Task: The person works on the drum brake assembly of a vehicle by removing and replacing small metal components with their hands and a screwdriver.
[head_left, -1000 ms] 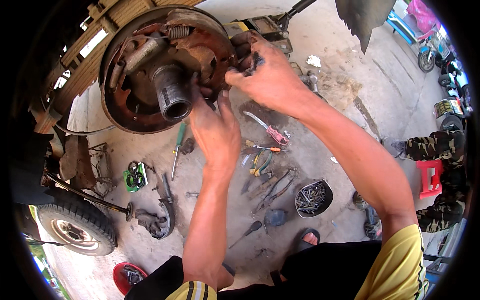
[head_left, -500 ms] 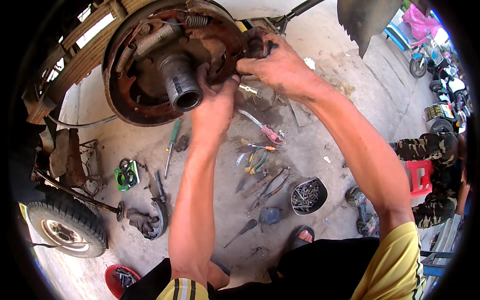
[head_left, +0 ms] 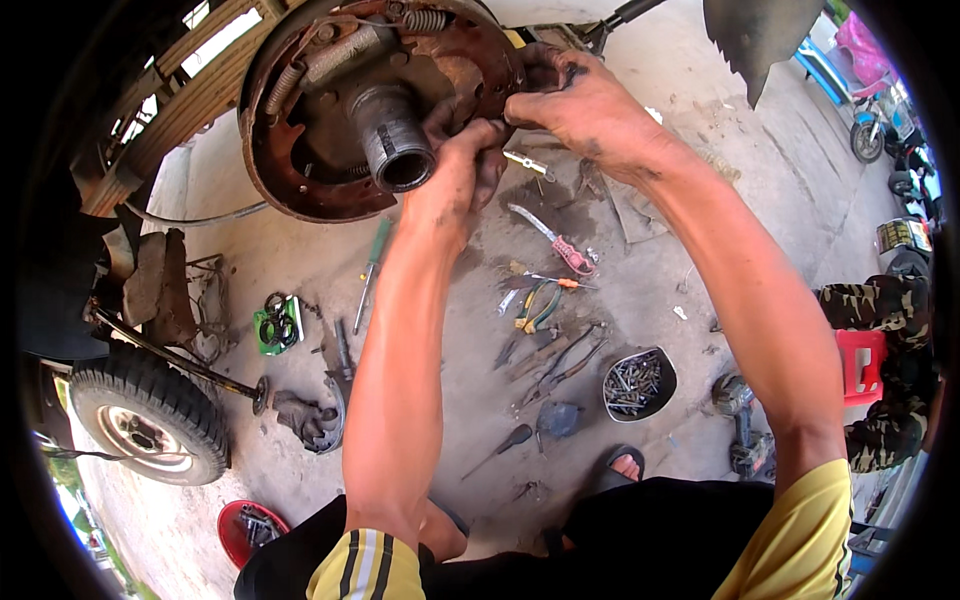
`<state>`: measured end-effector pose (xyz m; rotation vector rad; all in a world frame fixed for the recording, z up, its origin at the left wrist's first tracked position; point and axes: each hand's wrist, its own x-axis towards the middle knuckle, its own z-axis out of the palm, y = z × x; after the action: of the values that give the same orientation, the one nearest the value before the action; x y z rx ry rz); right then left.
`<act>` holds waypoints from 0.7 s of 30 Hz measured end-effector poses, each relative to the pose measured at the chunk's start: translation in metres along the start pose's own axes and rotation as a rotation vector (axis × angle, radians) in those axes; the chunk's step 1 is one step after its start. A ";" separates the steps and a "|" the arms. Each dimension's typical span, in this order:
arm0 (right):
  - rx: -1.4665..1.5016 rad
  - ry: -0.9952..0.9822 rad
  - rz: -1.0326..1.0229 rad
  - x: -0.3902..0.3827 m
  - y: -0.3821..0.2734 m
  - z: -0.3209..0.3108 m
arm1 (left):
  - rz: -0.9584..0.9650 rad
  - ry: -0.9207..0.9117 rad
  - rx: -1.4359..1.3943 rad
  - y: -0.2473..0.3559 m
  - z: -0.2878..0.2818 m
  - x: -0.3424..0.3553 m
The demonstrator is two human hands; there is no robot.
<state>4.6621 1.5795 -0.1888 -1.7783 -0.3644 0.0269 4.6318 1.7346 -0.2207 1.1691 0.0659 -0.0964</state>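
A rusty drum brake assembly [head_left: 330, 75] hangs at the top, with a hollow axle tube [head_left: 398, 150] sticking out of its middle. Its curved brake shoe [head_left: 492, 70] runs down the right side, and coil springs [head_left: 425, 20] show along the top and left. My left hand [head_left: 462, 165] is closed round the shoe's lower right end, beside the tube; some fingertips are hidden. My right hand [head_left: 575, 105], blackened with grease, pinches the shoe's outer right edge, with its fingers partly behind the rim. Both hands are close together.
On the concrete floor lie a green-handled screwdriver [head_left: 373, 265], a red-handled tool [head_left: 565, 250], pliers [head_left: 540, 308] and a power drill [head_left: 738, 415]. A bin of bolts [head_left: 640, 385] stands near my foot. A wheel [head_left: 150, 420] is at left, a person in camouflage trousers [head_left: 880, 305] at right.
The whole view has shifted, so the brake and floor things sit further right and slightly higher. My left hand's fingers have curled more by the shoe; my right hand keeps its place on the rim.
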 end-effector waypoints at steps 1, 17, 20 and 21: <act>-0.028 -0.004 -0.009 0.000 0.000 0.000 | 0.004 -0.014 -0.037 0.000 -0.002 0.000; 0.059 -0.106 0.095 -0.004 -0.005 -0.007 | -0.014 -0.131 -0.422 -0.015 -0.012 0.002; 0.115 -0.084 0.135 -0.001 0.001 -0.007 | 0.024 -0.170 -0.480 -0.017 -0.010 0.001; 0.121 -0.071 0.140 -0.002 0.001 -0.006 | 0.051 -0.190 -0.481 -0.017 -0.012 0.002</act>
<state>4.6619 1.5734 -0.1891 -1.6830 -0.2822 0.2077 4.6315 1.7390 -0.2413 0.6773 -0.1044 -0.1378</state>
